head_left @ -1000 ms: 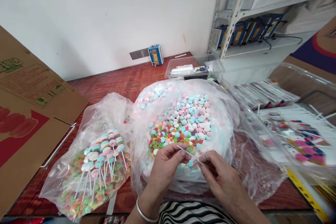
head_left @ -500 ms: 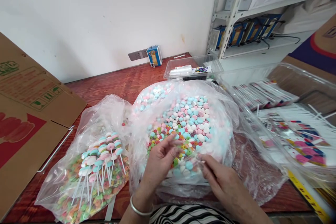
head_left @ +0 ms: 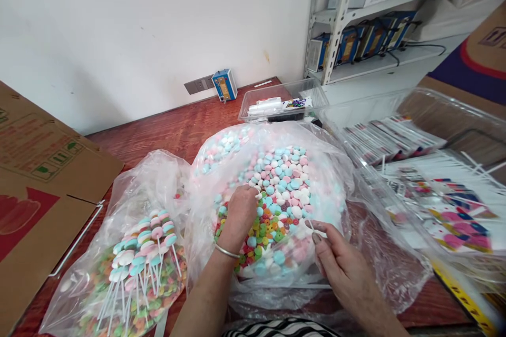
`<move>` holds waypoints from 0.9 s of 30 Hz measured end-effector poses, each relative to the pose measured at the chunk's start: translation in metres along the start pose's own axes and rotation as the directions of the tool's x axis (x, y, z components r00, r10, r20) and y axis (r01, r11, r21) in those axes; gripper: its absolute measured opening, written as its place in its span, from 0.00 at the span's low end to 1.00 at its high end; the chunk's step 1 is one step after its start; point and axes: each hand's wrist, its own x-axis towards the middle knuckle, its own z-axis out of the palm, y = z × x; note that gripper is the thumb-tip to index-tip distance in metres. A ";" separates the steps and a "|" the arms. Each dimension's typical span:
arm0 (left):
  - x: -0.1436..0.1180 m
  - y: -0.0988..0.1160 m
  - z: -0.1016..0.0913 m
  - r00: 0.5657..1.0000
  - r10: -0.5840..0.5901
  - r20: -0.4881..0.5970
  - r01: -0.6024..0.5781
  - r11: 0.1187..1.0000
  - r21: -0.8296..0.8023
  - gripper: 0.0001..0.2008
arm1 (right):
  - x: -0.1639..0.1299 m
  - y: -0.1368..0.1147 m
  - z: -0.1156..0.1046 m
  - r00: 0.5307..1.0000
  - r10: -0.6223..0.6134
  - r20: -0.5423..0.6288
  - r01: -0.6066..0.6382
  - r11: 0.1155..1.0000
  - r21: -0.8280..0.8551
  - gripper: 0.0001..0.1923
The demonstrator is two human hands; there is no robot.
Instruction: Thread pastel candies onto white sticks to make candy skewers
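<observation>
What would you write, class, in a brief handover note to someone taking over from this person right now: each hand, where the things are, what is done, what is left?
Left hand: reaching into the big candy bag, fingers curled among the pastel candies; what it grips is hidden.
Right hand: pinching a thin white stick at the bag's near edge.
Done: a batch of finished candy sticks lies in the left bag.
Left: the held stick is bare; many loose candies remain.

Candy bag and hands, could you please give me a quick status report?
Left hand reaching into candy bag, fingers on the candies. Right hand pinching a white stick at the bag's near edge. Nothing between the hands.
</observation>
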 end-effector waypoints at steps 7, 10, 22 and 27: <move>0.015 0.000 0.009 1.000 -0.024 -0.002 0.023 0.997 -0.074 0.05 | 0.003 0.014 0.003 1.000 -0.009 -0.008 0.010 0.999 0.036 0.18; 0.016 -0.004 0.006 0.999 -0.048 -0.025 0.043 0.983 -0.177 0.05 | 0.004 0.017 0.002 1.000 0.001 -0.008 -0.001 0.999 0.043 0.18; 0.012 -0.006 -0.007 0.978 -0.095 0.185 0.207 0.503 -0.839 0.11 | 0.005 0.019 0.000 0.999 -0.019 -0.026 0.020 0.999 0.042 0.17; 0.028 0.015 0.004 0.978 -0.074 0.197 0.210 0.432 -0.877 0.12 | 0.005 0.018 0.001 1.000 -0.018 -0.012 0.019 0.999 0.039 0.17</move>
